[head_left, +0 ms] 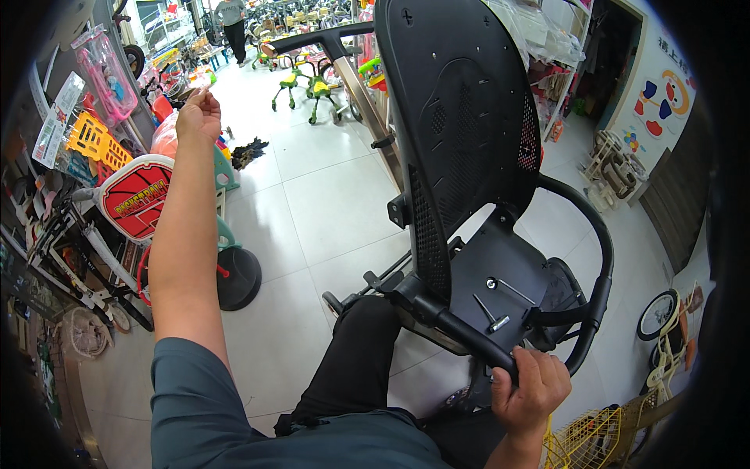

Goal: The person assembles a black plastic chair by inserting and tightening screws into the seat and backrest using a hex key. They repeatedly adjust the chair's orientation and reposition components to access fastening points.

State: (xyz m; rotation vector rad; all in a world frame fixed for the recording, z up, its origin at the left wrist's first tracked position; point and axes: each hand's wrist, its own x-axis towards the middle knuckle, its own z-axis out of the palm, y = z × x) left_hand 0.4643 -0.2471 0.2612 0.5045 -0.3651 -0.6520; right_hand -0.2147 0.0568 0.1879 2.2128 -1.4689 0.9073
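Note:
A black child's stroller (461, 117) with a tall, perforated backrest stands before me. My right hand (533, 388) is closed around its black guard bar (469, 338), thumb on top. On the black seat (508, 258) lie a T-handled metal tool (492, 316), a thin metal rod (517, 292) and a small round metal part. Far from the stroller, my left arm is stretched forward and raised. The fingers of my left hand (200, 117) are pinched together; something small and pale shows at their tips, too small to name. My knee touches the stroller's side.
A red toy basketball board (137, 197) and its round black base (238, 279) stand left. Several green-yellow ride-on toys (319, 90) are farther ahead. The push handle (320, 39) rises beyond the backrest. A yellow wire basket (586, 438) is at lower right. A person (233, 23) stands far back.

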